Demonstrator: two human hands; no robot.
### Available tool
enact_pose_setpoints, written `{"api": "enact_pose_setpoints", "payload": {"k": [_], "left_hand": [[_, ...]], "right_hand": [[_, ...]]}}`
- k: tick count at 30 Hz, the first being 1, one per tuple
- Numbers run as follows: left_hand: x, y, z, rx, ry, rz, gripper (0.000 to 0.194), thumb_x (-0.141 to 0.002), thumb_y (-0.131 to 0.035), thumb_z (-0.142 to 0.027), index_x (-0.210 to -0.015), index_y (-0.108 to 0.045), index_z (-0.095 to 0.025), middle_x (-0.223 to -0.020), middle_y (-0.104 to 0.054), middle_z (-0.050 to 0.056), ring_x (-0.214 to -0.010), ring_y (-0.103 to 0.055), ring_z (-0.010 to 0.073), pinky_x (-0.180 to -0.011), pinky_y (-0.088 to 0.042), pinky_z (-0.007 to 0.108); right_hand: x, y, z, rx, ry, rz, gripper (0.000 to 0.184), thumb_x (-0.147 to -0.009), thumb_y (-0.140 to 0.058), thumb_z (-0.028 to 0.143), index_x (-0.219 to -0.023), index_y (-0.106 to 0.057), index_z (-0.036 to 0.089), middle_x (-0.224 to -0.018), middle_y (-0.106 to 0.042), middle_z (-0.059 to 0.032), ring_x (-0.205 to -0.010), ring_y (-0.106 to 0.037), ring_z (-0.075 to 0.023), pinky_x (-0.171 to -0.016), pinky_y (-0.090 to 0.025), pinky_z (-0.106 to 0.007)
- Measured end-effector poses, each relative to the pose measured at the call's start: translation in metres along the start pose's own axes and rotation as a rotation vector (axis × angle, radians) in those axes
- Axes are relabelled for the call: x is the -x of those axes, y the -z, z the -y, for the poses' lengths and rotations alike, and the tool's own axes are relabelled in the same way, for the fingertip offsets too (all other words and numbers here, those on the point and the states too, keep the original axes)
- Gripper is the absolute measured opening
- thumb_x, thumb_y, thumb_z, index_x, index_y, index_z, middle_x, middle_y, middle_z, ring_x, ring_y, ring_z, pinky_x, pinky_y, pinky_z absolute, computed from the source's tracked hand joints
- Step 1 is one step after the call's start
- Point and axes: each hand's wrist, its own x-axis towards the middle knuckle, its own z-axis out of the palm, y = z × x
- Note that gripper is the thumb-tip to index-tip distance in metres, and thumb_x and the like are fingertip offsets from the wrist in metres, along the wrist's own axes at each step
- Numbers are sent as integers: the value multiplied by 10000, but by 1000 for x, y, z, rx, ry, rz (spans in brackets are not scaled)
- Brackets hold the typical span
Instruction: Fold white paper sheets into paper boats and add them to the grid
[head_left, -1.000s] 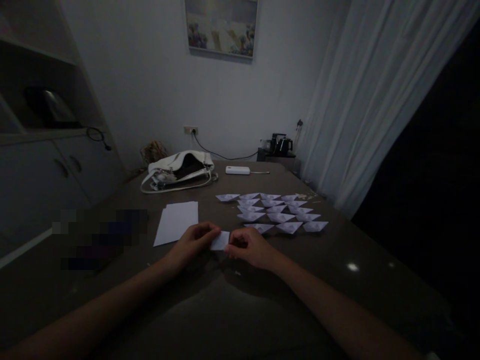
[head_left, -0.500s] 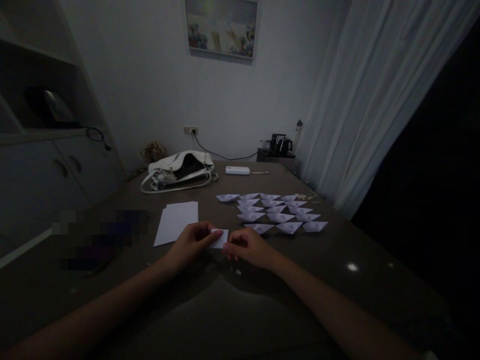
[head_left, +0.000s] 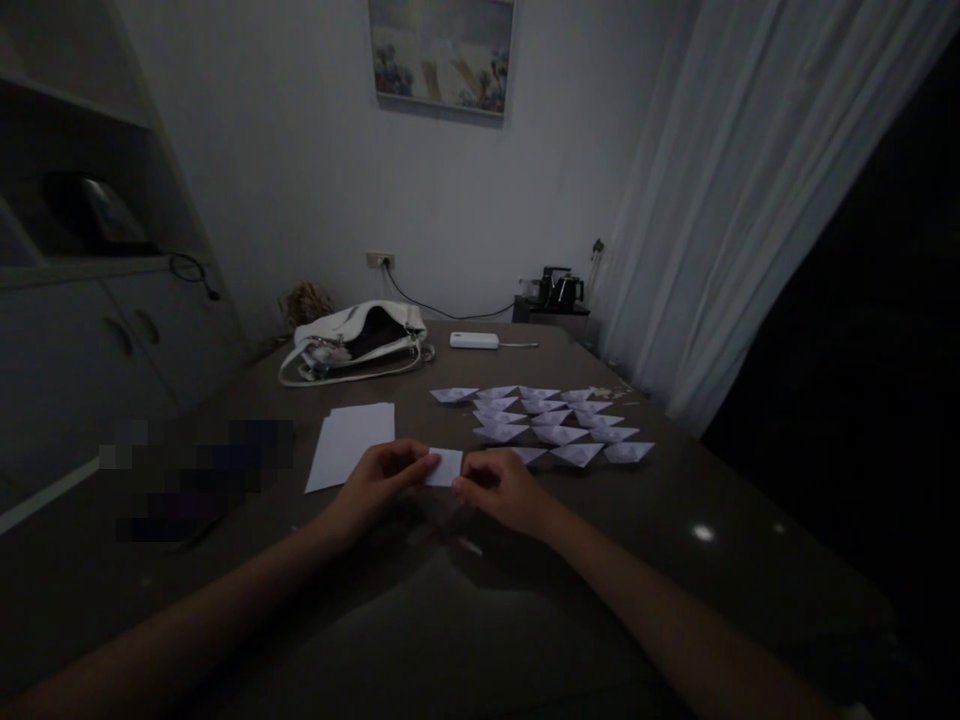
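Holds a small folded paper (head_left: 445, 467) between left hand (head_left: 379, 478) and right hand (head_left: 510, 492), over the bench (head_left: 420, 650). Seen from the left grip, lies directly to the right, with the left edge under the thumb; seen from the right grip, lies to the left, with the lower right corner at the fingertips. At left, closes on the paper, thumb on the near face; at right, narrows to a pinch, apparently on that corner, though hard to be certain in such dim light. Looks nearly square, therefore shows no clear long axis; spans from one hand to the other with the white face toward the camera. Touches both hands, it seems, yet goes deeper into the left grip, so counts as nearer to the left. Has the white paper stack (head_left: 354, 440) just beyond the left hand, and the rows of paper boats (head_left: 560, 435) beyond the right. To judge from this, turns mostly on the right edge, less covered and just beside the right fingertips.
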Motion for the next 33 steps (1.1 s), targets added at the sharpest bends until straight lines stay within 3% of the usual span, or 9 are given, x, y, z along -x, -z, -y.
{"api": "enact_pose_setpoints", "payload": {"k": [6, 11, 23, 28, 33], "left_hand": [[5, 3, 5, -396, -202, 108, 262, -828, -580, -402, -776, -645, -153, -700, -648, 16, -667, -594, 171, -608, -436, 242], [9, 2, 6, -569, -308, 172, 221, -854, -564, -359, -809, -664, -167, -725, -657, 21, -669, -611, 166, -611, -445, 228], [8, 1, 2, -547, -335, 118, 202, -810, -630, -355, -749, -670, -167, -707, -656, 27, -665, -613, 170, -619, -454, 231], [8, 4, 1, -522, -346, 112, 190, -824, -615, -340, -764, -673, -169, -740, -673, 40, -706, -623, 181, -650, -464, 246], [3, 8, 3, -425, -318, 31, 172, -795, -647, -341, -747, -678, -178, -771, -691, 45, -745, -637, 200, -676, -481, 269]], "right_hand": [[1, 3, 6, 149, 64, -77, 173, -821, -610, 287, -891, -655, 135, -723, -613, -14, -608, -530, -111, -544, -396, -211], [0, 4, 7, 235, 174, -117, 78, -805, -648, 242, -787, -675, 171, -711, -610, -8, -640, -540, -115, -573, -391, -219], [1, 0, 5, 273, 191, -79, 48, -795, -644, 219, -799, -630, 174, -716, -576, 8, -632, -499, -109, -578, -375, -219], [0, 0, 5, 289, 205, -115, 25, -810, -611, 201, -796, -616, 181, -726, -569, 7, -656, -502, -115, -603, -380, -225], [-1, 7, 8, 264, 177, -175, 55, -839, -565, 200, -796, -593, 179, -733, -569, 1, -642, -502, -115, -593, -383, -228]]}}
